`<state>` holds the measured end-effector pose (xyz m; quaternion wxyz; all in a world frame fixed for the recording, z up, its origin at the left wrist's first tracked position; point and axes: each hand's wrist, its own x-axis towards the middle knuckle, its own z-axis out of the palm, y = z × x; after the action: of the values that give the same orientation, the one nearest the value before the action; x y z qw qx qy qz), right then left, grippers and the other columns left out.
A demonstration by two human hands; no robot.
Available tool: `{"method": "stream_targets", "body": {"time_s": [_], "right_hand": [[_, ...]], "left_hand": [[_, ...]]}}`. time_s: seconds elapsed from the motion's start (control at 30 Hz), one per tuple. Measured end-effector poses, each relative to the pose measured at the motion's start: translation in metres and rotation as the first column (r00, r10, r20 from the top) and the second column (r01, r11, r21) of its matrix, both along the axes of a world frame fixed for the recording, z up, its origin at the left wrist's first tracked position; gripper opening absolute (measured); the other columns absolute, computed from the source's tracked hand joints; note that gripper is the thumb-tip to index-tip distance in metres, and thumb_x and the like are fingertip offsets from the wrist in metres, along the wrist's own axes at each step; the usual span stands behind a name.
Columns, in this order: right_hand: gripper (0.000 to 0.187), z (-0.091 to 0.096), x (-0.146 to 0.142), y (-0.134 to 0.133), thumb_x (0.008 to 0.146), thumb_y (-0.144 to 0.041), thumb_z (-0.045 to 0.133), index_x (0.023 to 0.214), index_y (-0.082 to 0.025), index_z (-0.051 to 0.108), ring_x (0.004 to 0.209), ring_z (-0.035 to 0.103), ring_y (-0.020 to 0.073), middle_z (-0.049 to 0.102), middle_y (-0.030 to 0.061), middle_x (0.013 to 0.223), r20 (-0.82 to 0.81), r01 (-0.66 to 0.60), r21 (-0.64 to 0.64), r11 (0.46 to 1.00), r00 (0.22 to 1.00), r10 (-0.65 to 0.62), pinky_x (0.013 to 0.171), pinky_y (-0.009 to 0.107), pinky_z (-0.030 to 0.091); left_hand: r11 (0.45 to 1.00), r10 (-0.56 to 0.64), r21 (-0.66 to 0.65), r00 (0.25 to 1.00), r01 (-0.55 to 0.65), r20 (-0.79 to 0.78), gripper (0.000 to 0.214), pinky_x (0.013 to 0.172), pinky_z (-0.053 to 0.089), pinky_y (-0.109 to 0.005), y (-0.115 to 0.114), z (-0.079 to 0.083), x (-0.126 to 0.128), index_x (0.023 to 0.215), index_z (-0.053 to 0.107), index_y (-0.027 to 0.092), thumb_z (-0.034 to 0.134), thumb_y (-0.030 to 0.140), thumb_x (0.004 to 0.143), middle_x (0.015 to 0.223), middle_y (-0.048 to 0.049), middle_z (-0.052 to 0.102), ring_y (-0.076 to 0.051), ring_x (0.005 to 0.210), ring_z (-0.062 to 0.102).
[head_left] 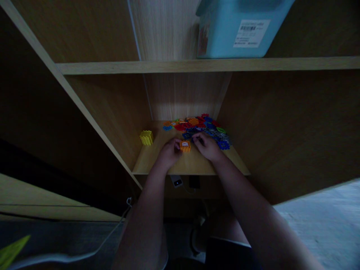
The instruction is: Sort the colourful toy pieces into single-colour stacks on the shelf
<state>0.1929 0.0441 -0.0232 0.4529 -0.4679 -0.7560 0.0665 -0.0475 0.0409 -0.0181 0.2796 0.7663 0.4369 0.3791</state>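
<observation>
On the wooden shelf board, a short stack of orange gear-shaped plastic pieces stands upright. My left hand closes its fingers against the stack's left side. Just right of the stack is my right hand, fingers curled together at the front of a loose pile of gear-shaped pieces in red, orange, blue and green. Whatever is between the right fingertips, if anything, is too dark and small to make out. A taller stack of yellow gear-shaped pieces rests near the left wall.
Above, a light blue plastic bin with a label sits on the upper shelf. Wooden side walls enclose the compartment on both sides. Below the board are a small device with a lit spot and a white cable at lower left.
</observation>
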Motion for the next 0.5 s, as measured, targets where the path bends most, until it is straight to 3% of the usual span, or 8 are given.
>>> {"method": "stream_targets", "body": {"time_s": [0.23,0.5], "right_hand": [[0.026,0.001,0.002,0.009,0.107,-0.036,0.05,0.11,-0.024,0.073,0.115,0.066,0.0311,0.075,0.0123,0.117,0.1,0.192,0.125,0.973,0.974,-0.205,0.108,0.049,0.05],[0.034,0.004,-0.01,0.019,0.101,-0.025,0.051,0.127,-0.016,0.071,0.134,0.057,0.0385,0.066,0.0191,0.145,0.326,0.252,0.112,0.961,0.904,-0.275,0.119,0.056,0.044]], "left_hand": [[1.0,0.005,0.014,1.0,-0.006,0.003,0.038,0.083,0.054,-0.03,-0.003,0.004,0.001,0.114,0.066,0.022,0.07,0.002,0.082,0.091,0.0022,0.072,-0.017,0.086,0.07],[0.999,0.02,0.026,1.0,-0.02,-0.007,0.04,0.089,0.055,-0.032,-0.003,0.003,0.0,0.117,0.067,0.022,0.07,0.003,0.082,0.096,0.0007,0.072,-0.017,0.091,0.07]]}}
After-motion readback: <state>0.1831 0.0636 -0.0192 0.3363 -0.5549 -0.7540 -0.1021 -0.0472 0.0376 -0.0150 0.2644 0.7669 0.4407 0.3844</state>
